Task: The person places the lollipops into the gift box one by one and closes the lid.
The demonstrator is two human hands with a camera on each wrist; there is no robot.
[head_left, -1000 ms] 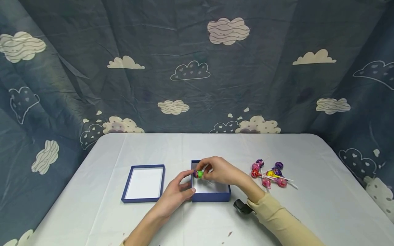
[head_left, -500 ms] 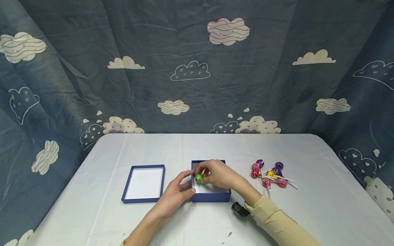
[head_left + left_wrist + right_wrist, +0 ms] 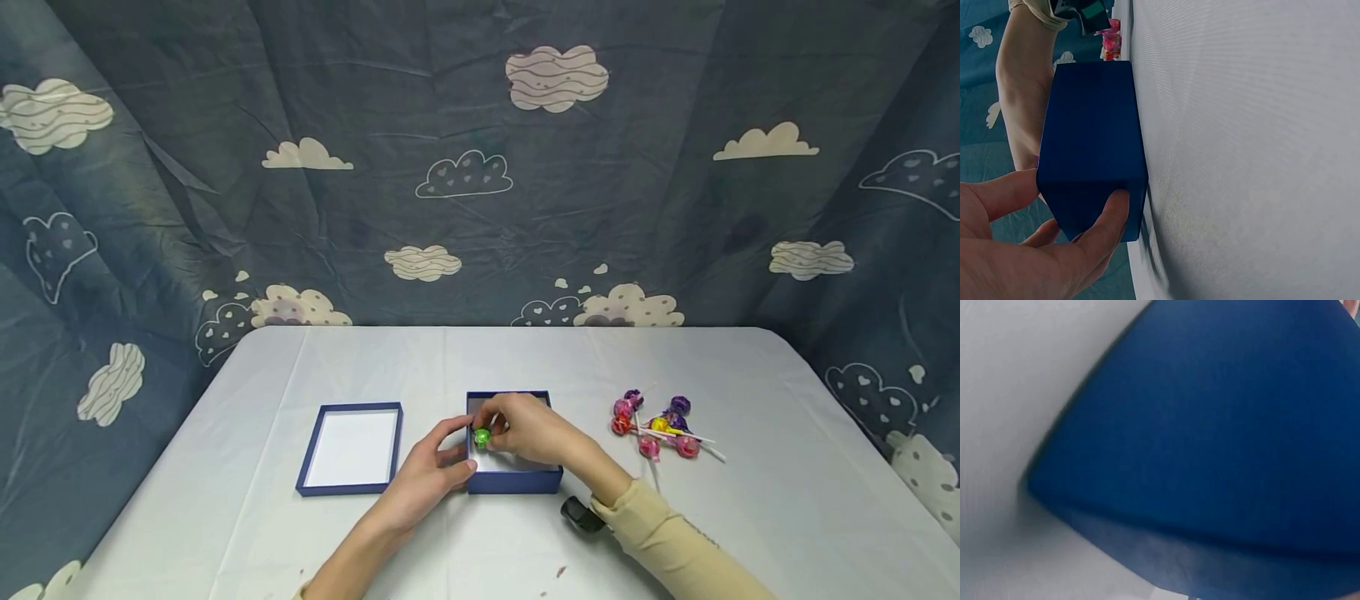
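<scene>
An open blue box (image 3: 515, 482) with a pale inside stands mid-table. My left hand (image 3: 423, 477) holds its left wall, with thumb and forefinger tips over the rim. In the left wrist view a finger of that hand (image 3: 1100, 231) presses low on the outer side of the box (image 3: 1091, 125). Over the box's left part, my right hand (image 3: 528, 427) pinches a lollipop with a green wrapper (image 3: 482, 437). Its stick is hidden behind the hand. The right wrist view is mostly filled by the blue outer wall of the box (image 3: 1197, 425).
A blue-rimmed lid (image 3: 348, 447) lies inside up to the left of the box. Several wrapped lollipops (image 3: 649, 448) lie loosely heaped to the right, sticks crossing. A black device (image 3: 581, 514) sits at the right wrist, close to the box's front corner. A cloud-print cloth (image 3: 465, 83) hangs behind.
My right hand has shifted slightly left and nearer with the green lollipop. A red and purple wrapper beside it, visible earlier, is now mostly hidden. The left hand stays in place.
</scene>
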